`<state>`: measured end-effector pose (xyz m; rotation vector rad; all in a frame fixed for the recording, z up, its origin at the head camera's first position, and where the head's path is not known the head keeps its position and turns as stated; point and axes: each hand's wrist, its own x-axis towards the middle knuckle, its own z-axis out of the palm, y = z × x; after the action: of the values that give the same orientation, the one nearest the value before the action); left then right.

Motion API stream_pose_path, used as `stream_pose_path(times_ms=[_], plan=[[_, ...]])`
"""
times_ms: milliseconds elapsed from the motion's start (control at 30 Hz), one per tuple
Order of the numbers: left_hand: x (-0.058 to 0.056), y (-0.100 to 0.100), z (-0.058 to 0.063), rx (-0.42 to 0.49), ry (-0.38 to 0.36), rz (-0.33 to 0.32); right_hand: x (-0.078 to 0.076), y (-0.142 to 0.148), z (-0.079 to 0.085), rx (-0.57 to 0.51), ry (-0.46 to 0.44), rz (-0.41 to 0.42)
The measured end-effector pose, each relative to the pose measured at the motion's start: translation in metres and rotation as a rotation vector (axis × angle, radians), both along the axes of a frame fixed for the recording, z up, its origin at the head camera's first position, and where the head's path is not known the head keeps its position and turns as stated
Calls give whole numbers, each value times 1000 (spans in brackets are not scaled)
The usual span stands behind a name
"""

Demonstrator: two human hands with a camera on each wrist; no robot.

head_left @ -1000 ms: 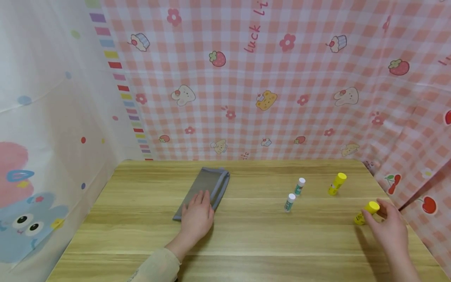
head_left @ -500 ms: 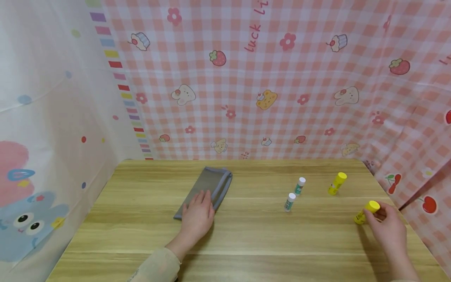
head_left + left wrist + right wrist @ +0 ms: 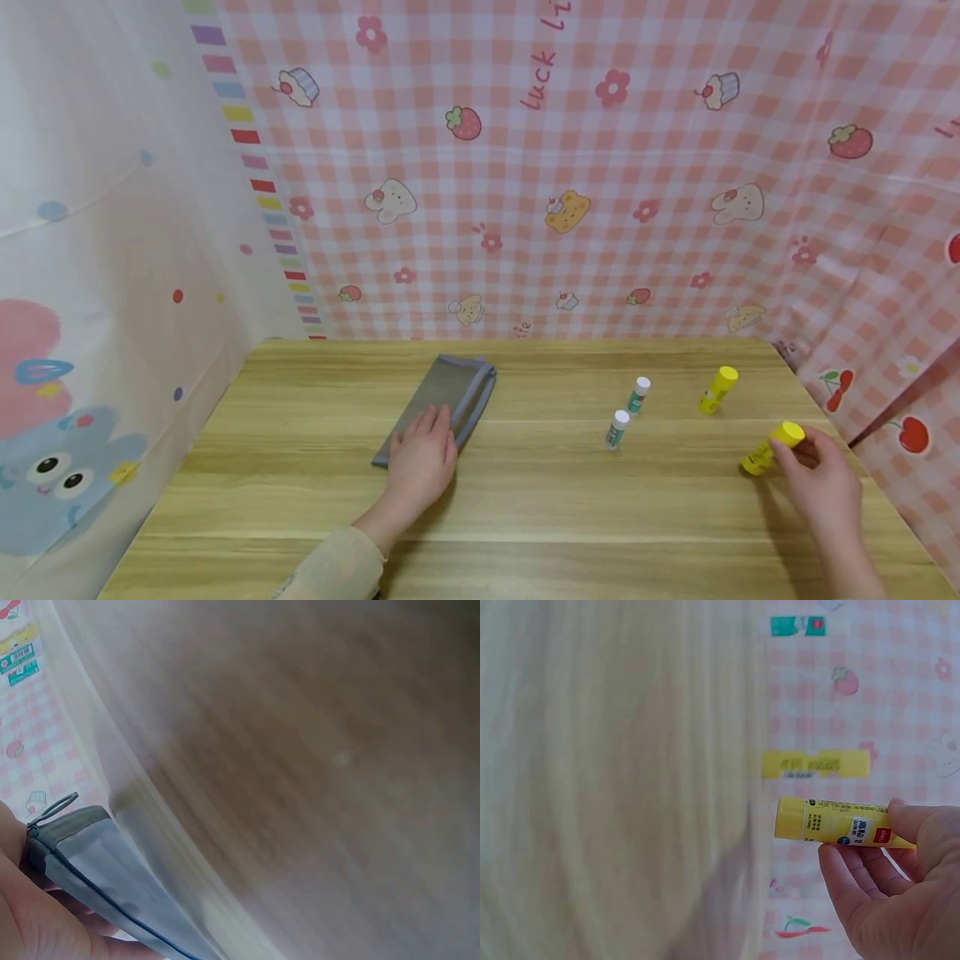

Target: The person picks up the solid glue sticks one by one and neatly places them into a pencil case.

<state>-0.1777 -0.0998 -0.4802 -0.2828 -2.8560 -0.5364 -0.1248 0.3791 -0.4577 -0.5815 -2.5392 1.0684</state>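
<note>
My left hand (image 3: 422,454) rests with its fingers extended on a flat grey zip pouch (image 3: 423,396) lying on the table. In the left wrist view the pouch (image 3: 124,870) shows its dark piping and a zip pull beside the hand. On the right, my right hand (image 3: 825,487) pinches a yellow glue stick (image 3: 761,457) near its cap, between thumb and fingers. The stick leans, its lower end away from the hand. The right wrist view shows the printed label of this glue stick (image 3: 829,822).
Another yellow glue stick (image 3: 718,390) stands upright behind the right hand. Two smaller white-capped glue sticks (image 3: 617,431) with green labels stand right of the table's middle. A checked curtain (image 3: 525,167) hangs behind the wooden table (image 3: 525,517), and a white one (image 3: 112,250) at left.
My right hand has moved slightly left with the yellow glue stick, which now tilts more. The pouch shifted a little to the right under my left hand.
</note>
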Motion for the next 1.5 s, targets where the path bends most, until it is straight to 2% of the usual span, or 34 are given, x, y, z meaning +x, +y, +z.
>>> stream_pose_path(times_ms=[233, 367, 700, 1100, 1500], plan=[[0, 0, 0, -1, 6, -2, 0, -23, 10, -2, 120, 79], [0, 0, 0, -1, 0, -2, 0, -40, 15, -8, 157, 125], [1, 0, 1, -1, -9, -3, -1, -76, 25, -31, 224, 173], [1, 1, 2, 6, -17, -1, -8, -110, 27, -89, 340, 268], [2, 2, 4, 7, -12, -12, -13, -152, 24, -209, 307, 375]])
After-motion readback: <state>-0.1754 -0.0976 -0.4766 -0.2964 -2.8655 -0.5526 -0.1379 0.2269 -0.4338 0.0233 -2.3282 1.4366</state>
